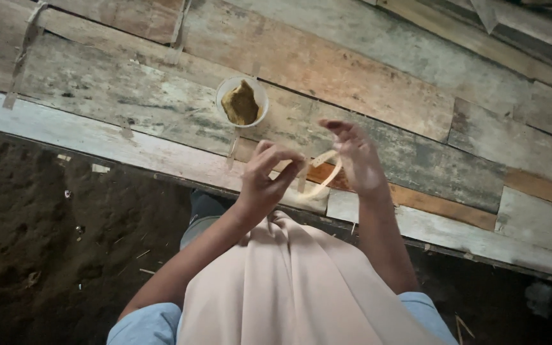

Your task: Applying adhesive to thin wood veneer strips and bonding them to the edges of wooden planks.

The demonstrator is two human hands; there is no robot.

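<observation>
Beige cloth over lap, two hands working a pale curved strip above weathered planks.

Beige cloth (289, 287) fills the bottom centre, nearest the lens, with light blue sleeves (145, 324) at both lower edges. Left hand (266, 176) is curled, thumb and fingers pinched on one end of a thin pale strip (324, 174). The strip loops in a curve between the two hands, slightly blurred. Right hand (356, 158) is half loose, fingers bent and spread, palm side at the strip's other end; cannot tell if it really grips it. Just beyond the hands, a small clear round cup (242, 101) with a brownish-yellow lump (240, 103) inside sits on the plank floor (378, 83). Planks are patchy grey and orange, thin strips (23, 51) lying top left. Dark soil (52, 236) lies lower left, below the plank edge.
</observation>
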